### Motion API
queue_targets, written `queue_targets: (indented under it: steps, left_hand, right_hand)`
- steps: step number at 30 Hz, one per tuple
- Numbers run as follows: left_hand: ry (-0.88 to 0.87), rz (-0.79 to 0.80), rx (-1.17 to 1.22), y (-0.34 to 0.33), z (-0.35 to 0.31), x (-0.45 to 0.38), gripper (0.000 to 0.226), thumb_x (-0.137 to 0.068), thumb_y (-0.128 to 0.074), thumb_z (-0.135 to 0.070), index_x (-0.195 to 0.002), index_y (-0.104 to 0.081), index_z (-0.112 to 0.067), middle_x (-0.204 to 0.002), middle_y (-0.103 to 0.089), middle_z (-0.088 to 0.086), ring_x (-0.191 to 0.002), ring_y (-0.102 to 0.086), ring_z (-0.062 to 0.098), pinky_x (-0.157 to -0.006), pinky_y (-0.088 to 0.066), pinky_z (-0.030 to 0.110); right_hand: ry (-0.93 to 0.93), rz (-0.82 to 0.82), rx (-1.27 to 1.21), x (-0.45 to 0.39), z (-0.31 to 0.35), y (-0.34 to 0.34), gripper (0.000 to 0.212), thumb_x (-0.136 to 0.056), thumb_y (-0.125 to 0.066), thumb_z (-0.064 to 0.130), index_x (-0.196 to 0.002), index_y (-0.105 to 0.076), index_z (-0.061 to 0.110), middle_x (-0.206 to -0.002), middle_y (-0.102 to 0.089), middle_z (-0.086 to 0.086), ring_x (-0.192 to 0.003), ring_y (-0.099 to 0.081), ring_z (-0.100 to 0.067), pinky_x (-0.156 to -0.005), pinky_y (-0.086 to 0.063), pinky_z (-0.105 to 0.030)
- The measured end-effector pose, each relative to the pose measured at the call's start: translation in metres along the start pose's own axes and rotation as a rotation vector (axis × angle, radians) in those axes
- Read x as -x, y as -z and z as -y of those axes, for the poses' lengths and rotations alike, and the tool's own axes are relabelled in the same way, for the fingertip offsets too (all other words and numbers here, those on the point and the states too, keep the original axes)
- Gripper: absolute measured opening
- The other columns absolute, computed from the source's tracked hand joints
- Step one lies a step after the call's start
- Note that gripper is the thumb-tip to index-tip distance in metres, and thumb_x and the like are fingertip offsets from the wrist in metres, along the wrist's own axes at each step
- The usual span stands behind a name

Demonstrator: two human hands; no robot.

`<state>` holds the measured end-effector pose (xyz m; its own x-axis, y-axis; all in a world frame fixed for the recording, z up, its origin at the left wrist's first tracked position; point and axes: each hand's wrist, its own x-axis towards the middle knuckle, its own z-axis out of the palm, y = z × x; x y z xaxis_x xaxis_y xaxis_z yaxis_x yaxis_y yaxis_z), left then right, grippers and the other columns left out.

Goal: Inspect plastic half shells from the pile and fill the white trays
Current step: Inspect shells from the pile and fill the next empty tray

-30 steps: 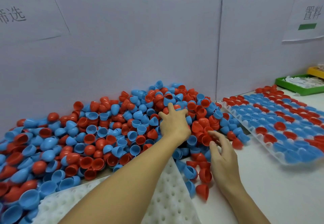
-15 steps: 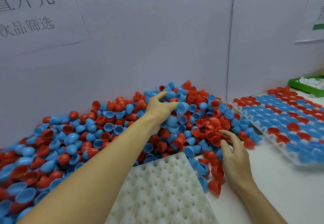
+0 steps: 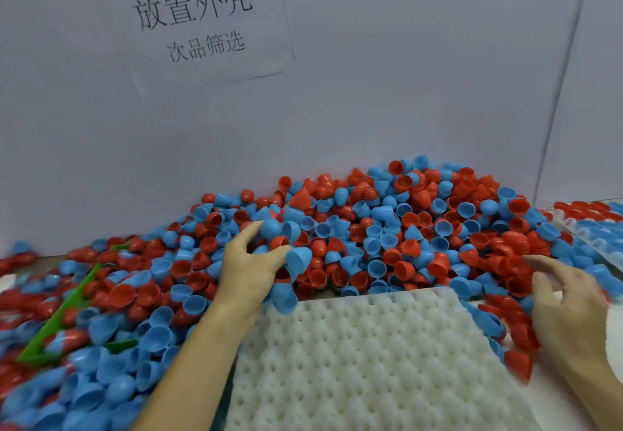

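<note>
Reaching into the pile of red and blue half shells (image 3: 387, 228), the left hand (image 3: 251, 270) grips blue half shells (image 3: 298, 260) while the right hand (image 3: 569, 309) hovers loosely spread beside an unfilled white tray (image 3: 364, 356); a filled tray (image 3: 593, 225) lies far right.

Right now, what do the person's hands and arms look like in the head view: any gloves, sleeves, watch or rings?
Both hands are bare: no gloves on the left hand or the right hand. Both forearms are uncovered as far as the frame shows, with no sleeve in view. No watch, bracelet or ring shows, though the right hand is motion-blurred, so a thin ring there could be missed.
</note>
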<state>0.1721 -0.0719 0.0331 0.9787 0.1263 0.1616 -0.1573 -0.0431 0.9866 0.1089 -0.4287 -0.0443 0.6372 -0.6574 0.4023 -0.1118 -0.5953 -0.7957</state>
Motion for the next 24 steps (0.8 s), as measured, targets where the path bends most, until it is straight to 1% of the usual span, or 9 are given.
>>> queue_targets:
  steps: [2, 4, 7, 9, 11, 13, 15, 21, 24]
  left_hand:
    - [-0.073, 0.004, -0.095, 0.018, 0.005, 0.006, 0.03, -0.081, -0.079, -0.007, -0.093, -0.073, -0.034, -0.103, -0.072, -0.003, -0.094, -0.069, 0.011, -0.074, -0.059, 0.028]
    - [-0.147, 0.008, -0.178, 0.03, 0.008, 0.009, 0.035, -0.08, -0.079, -0.007, -0.093, -0.07, -0.038, -0.109, -0.066, -0.007, -0.097, -0.063, -0.001, -0.077, -0.054, 0.015]
    - [-0.212, 0.011, -0.259, 0.041, 0.01, 0.008, 0.038, -0.079, -0.079, -0.006, -0.098, -0.069, -0.038, -0.112, -0.058, -0.01, -0.098, -0.057, -0.009, -0.075, -0.045, 0.002]
    - [-0.233, 0.009, -0.283, 0.043, 0.011, 0.005, 0.036, -0.079, -0.078, -0.008, -0.104, -0.069, -0.034, -0.115, -0.056, -0.011, -0.104, -0.057, -0.004, -0.08, -0.046, 0.005]
    - [-0.263, 0.002, -0.306, 0.046, 0.011, 0.001, 0.037, -0.078, -0.079, -0.009, -0.103, -0.069, -0.034, -0.117, -0.054, -0.012, -0.106, -0.057, -0.003, -0.082, -0.046, 0.007]
    - [-0.285, 0.009, -0.304, 0.048, 0.008, -0.002, 0.037, -0.076, -0.08, -0.01, -0.099, -0.068, -0.037, -0.117, -0.054, -0.013, -0.104, -0.055, -0.008, -0.079, -0.046, 0.004]
    - [-0.282, 0.007, -0.285, 0.051, 0.007, -0.004, 0.035, -0.077, -0.079, -0.013, -0.099, -0.068, -0.038, -0.118, -0.055, -0.014, -0.103, -0.055, -0.011, -0.076, -0.047, 0.004]
    - [-0.244, 0.017, -0.183, 0.059, 0.003, -0.006, 0.031, -0.081, -0.079, -0.014, -0.106, -0.07, -0.03, -0.12, -0.062, -0.004, -0.102, -0.061, -0.004, -0.077, -0.049, 0.005]
    - [-0.255, 0.002, -0.17, 0.067, 0.001, -0.008, 0.03, -0.082, -0.079, -0.016, -0.106, -0.071, -0.032, -0.121, -0.064, -0.002, -0.107, -0.063, 0.006, -0.091, -0.055, 0.023]
  right_hand:
    - [0.013, -0.023, 0.068, 0.003, 0.02, 0.006, 0.042, -0.093, -0.039, 0.035, -0.117, -0.066, 0.016, -0.123, -0.057, -0.021, -0.12, -0.046, -0.04, -0.103, -0.038, -0.063]
    - [0.144, 0.021, 0.084, 0.004, 0.047, 0.009, 0.032, -0.096, -0.045, 0.027, -0.117, -0.066, 0.014, -0.119, -0.059, -0.019, -0.117, -0.049, -0.039, -0.102, -0.04, -0.06]
    - [0.334, 0.223, -0.016, 0.003, 0.102, 0.009, 0.024, -0.099, -0.052, 0.009, -0.113, -0.068, 0.02, -0.112, -0.066, -0.004, -0.11, -0.059, -0.026, -0.095, -0.05, -0.037]
    - [0.383, 0.432, -0.057, 0.007, 0.136, 0.009, 0.022, -0.099, -0.052, 0.02, -0.107, -0.068, 0.033, -0.106, -0.07, 0.01, -0.103, -0.065, -0.013, -0.084, -0.052, -0.026]
    - [0.427, 0.647, -0.026, 0.013, 0.158, 0.011, 0.021, -0.093, -0.051, 0.043, -0.106, -0.067, 0.046, -0.103, -0.072, 0.02, -0.101, -0.066, -0.001, -0.087, -0.05, -0.027]
    - [0.461, 0.841, 0.049, 0.02, 0.171, 0.015, 0.033, -0.081, -0.046, 0.063, -0.109, -0.063, 0.058, -0.107, -0.068, 0.032, -0.103, -0.063, 0.009, -0.089, -0.048, -0.022]
    - [0.487, 0.96, 0.103, 0.025, 0.179, 0.016, 0.039, -0.074, -0.043, 0.068, -0.107, -0.062, 0.061, -0.108, -0.064, 0.04, -0.102, -0.062, 0.014, -0.09, -0.048, -0.019]
    - [0.555, 1.011, 0.179, 0.031, 0.198, 0.0, 0.02, -0.097, -0.051, 0.042, -0.109, -0.063, 0.05, -0.101, -0.066, 0.037, -0.098, -0.063, 0.014, -0.09, -0.052, -0.02]
    - [0.515, 1.049, 0.16, 0.036, 0.192, -0.007, 0.018, -0.093, -0.049, 0.049, -0.104, -0.063, 0.054, -0.104, -0.066, 0.037, -0.099, -0.062, 0.014, -0.088, -0.053, -0.018]
